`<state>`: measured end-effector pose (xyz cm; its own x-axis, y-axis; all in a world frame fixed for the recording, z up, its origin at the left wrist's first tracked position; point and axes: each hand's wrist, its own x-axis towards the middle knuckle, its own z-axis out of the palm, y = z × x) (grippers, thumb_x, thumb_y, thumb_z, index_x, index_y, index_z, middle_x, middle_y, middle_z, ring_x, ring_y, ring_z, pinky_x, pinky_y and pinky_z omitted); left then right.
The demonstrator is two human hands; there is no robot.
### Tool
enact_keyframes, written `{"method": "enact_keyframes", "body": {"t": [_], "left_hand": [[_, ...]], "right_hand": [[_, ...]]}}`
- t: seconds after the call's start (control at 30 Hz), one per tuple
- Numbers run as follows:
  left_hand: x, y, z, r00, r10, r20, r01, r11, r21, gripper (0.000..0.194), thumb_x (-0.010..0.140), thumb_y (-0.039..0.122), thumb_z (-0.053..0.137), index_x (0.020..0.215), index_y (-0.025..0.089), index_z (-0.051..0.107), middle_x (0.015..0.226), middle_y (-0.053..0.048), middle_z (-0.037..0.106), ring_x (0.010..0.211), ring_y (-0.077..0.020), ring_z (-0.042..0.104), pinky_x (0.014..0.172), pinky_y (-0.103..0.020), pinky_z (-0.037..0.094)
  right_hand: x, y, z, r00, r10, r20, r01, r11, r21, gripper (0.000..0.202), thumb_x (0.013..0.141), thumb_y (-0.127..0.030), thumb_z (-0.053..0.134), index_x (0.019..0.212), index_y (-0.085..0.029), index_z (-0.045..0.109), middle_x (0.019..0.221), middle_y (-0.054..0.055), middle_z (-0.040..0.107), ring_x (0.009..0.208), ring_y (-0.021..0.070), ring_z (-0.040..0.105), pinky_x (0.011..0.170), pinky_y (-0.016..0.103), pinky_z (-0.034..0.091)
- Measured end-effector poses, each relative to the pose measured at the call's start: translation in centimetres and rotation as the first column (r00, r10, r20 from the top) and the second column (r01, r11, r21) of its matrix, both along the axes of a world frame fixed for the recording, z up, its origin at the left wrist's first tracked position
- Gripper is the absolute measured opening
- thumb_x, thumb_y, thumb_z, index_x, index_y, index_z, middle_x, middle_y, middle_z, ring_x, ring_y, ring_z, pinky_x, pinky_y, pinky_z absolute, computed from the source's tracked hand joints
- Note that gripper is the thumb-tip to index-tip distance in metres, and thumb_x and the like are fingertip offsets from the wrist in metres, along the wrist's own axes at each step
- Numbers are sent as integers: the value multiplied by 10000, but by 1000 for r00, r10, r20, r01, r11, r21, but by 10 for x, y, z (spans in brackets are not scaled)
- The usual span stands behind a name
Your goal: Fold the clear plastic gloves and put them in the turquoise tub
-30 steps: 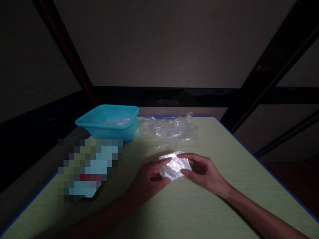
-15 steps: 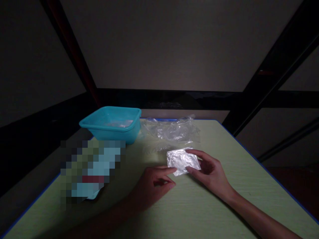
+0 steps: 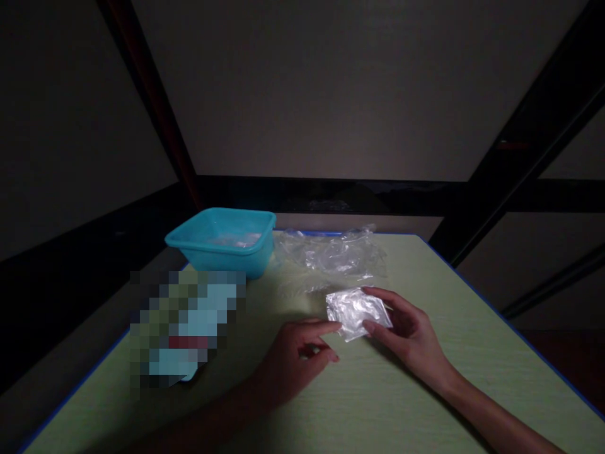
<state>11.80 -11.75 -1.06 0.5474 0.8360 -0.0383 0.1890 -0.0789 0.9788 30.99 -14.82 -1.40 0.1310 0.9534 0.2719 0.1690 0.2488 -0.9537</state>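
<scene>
A square, shiny silver packet [image 3: 355, 311] with a wrinkled surface is held above the table, near the middle. My right hand [image 3: 411, 328] grips its right side, thumb on the near face and fingers at the upper edge and behind. At the packet's lower left corner is my left hand [image 3: 297, 356], its index finger stretched out to the corner and its thumb apart below. A gap shows between that thumb and the other fingers, and nothing is gripped there.
A turquoise basin [image 3: 227, 252] with clear plastic inside stands at the back left. Crumpled clear plastic [image 3: 335, 252] lies beside it at the table's back edge. A pixelated light-blue item [image 3: 198, 315] is on the left of the green table [image 3: 472, 353].
The whole view has shifted slightly, so everything appears a little lower and further right. Both hands keep nearly the same pose at the packet.
</scene>
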Motion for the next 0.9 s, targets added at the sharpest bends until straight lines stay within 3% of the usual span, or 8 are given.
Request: {"method": "enact_keyframes", "body": {"t": [0.1,0.27,0.37,0.53,0.7,0.77,0.9], "left_hand": [[-2,2,-2,999,22,35,-20,999,-47,418,665,138,542,1065,105,658,641,-47,690,616,-167,648,539,-219,458],[-8,13,-1,971,137,195,-120,988,-96,388,643,176,554,1024,117,599,980,-98,673,626,-148,659,478,-199,462],[-15,23,6,911,271,311,-242,961,-132,403,644,202,584,1036,143,509,1020,-90,648,604,-140,663,442,-191,468],[-34,44,20,685,535,494,-466,843,-268,381,654,202,668,979,168,472,936,-39,665,613,-138,672,459,-183,488],[-53,66,28,394,739,547,-548,666,-506,167,717,59,595,832,152,517,761,-9,688,553,-118,660,457,-164,484],[-60,74,30,346,771,534,-545,629,-555,133,751,20,540,777,149,524,684,7,674,525,-98,646,460,-149,479],[-71,84,33,320,797,513,-514,600,-612,163,747,-10,544,702,147,545,635,20,651,511,-84,634,433,-125,457]], "right_hand": [[0,0,0,1000,16,-13,-16,1000,-23,362,677,-232,699,1027,-210,607,926,65,675,688,143,625,562,223,515],[1,1,-1,998,-1,56,2,1000,-27,345,668,-260,708,1002,-223,631,928,74,687,652,153,633,502,216,513],[3,2,-2,993,-38,114,40,999,-9,341,646,-293,721,975,-225,660,924,87,692,629,165,632,453,212,502],[6,1,-3,985,-27,171,48,992,-119,379,608,-366,735,954,-215,691,904,98,702,636,189,646,490,236,535],[8,2,-5,978,-30,205,66,983,-171,398,617,-407,718,965,-215,699,960,98,699,698,193,654,548,230,550],[10,3,-5,975,-39,221,77,983,-168,414,627,-418,707,987,-214,692,966,98,697,674,184,647,529,224,545],[17,6,-9,967,-35,253,83,980,-183,440,660,-414,682,1052,-215,663,968,90,693,617,167,630,493,221,532]]}}
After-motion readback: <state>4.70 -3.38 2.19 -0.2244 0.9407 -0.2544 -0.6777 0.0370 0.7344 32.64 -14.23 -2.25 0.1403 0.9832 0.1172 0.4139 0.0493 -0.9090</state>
